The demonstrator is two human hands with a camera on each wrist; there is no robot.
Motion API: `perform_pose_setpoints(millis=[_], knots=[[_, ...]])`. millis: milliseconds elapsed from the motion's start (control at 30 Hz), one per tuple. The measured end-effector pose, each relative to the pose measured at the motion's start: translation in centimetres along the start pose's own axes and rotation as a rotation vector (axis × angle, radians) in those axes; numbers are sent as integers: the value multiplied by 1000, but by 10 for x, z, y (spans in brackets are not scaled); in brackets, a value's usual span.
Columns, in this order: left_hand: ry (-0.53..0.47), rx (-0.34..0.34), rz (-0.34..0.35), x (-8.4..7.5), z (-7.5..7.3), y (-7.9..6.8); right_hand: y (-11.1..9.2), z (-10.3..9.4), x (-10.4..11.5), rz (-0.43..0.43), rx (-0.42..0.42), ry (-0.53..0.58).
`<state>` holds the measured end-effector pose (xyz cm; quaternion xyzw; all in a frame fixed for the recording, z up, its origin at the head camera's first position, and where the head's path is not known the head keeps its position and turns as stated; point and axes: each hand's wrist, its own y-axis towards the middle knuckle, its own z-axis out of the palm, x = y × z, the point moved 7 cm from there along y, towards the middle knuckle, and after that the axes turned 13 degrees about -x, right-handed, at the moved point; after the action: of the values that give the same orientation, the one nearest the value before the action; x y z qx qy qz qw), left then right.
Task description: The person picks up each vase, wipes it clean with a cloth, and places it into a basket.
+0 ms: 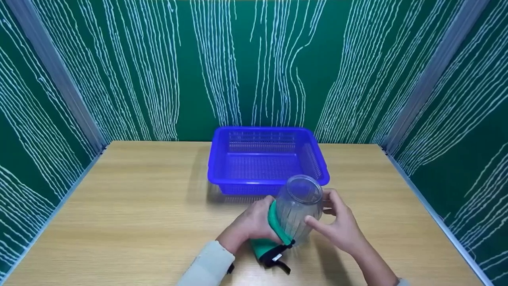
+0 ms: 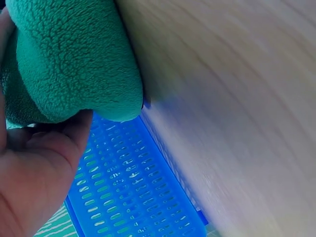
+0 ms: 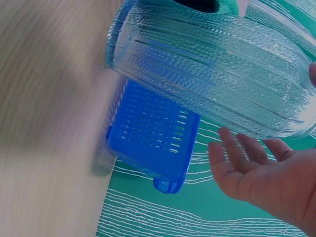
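Observation:
In the head view, a clear ribbed jar [image 1: 299, 216] is tilted between the two hands, in front of the basket. My left hand [image 1: 258, 220] grips a green fleece cloth [image 1: 264, 247] with black trim and a strap, pressing it against the jar's left side. The left wrist view shows the thick folded cloth [image 2: 79, 59] over the fingers of the left hand [image 2: 39, 173]. To the jar's right, my right hand [image 1: 343, 232] has its thumb and fingers spread around it. From the right wrist, the fingers of that hand [image 3: 266, 180] appear loosely bent beside the jar [image 3: 207, 64].
A blue perforated plastic basket [image 1: 268, 182] stands just beyond the hands on the wooden table [image 1: 139, 214]. Green panels with white wavy lines [image 1: 151, 71] rise behind and on both sides, with grey metal posts [image 1: 432, 75] at the corners.

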<state>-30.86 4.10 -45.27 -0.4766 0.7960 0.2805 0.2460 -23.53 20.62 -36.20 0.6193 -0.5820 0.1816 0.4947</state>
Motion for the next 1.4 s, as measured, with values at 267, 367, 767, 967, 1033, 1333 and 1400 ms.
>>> perform_pose_setpoints(millis=[267,367,767,967,1033,1333,1400], knots=[[-52,-1,-2,3,-5,-2,2,6,-22,2,-10,-17],[-93,-25,-3,4,-8,-2,2,4,-16,24,-22,-7],[-291,-83,17,-5,-19,0,1,-2,12,-6,-40,24],[-335,-100,-6,-6,-23,0,2,-1,10,-6,-35,38],[-347,-109,-13,-7,-24,1,2,-1,9,-1,-34,40],[-364,-137,-72,-10,-31,1,3,-2,9,7,-31,35],[-338,-150,-52,-13,-34,1,3,-3,9,5,-34,32]])
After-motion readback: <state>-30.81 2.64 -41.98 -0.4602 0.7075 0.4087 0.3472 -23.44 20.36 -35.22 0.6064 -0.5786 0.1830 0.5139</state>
